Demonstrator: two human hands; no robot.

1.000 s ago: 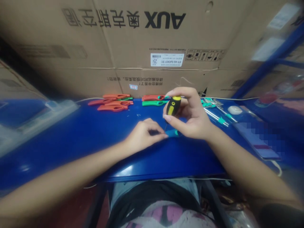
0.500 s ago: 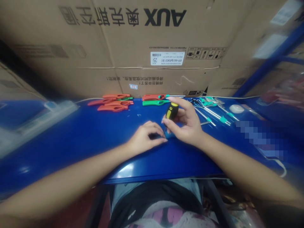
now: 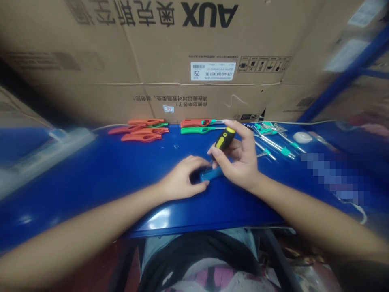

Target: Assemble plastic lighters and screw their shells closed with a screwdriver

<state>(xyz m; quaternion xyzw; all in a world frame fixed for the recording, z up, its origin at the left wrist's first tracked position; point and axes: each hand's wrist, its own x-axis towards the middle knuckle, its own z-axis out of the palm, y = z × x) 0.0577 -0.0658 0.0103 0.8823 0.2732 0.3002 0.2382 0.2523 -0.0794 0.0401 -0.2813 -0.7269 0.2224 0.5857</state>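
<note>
In the head view my right hand (image 3: 241, 160) grips a short screwdriver (image 3: 225, 138) with a black and yellow handle. The tool leans with its top to the right, and its shaft points down at a blue lighter body (image 3: 210, 174) low over the table. Curled round the left end of that blue body, my left hand (image 3: 185, 178) has its thumb on the near side and its fingers on the far side. The hands hide parts of the blue piece, and the exact place of the screwdriver's tip is hard to make out.
Orange-red lighter bodies (image 3: 142, 137) lie at the back left of the blue table (image 3: 100, 170). A green lighter (image 3: 194, 130) and a red lighter (image 3: 194, 122) lie at the back middle. Metal lighter tubes (image 3: 272, 146) lie right, near a white rounded object (image 3: 302, 138). Cardboard (image 3: 170, 61) stands behind.
The screwdriver has tilted further over to the right. The blue lighter body has shifted left between my hands, and more of its left end shows. The thumb of my left hand sits slightly lower.
</note>
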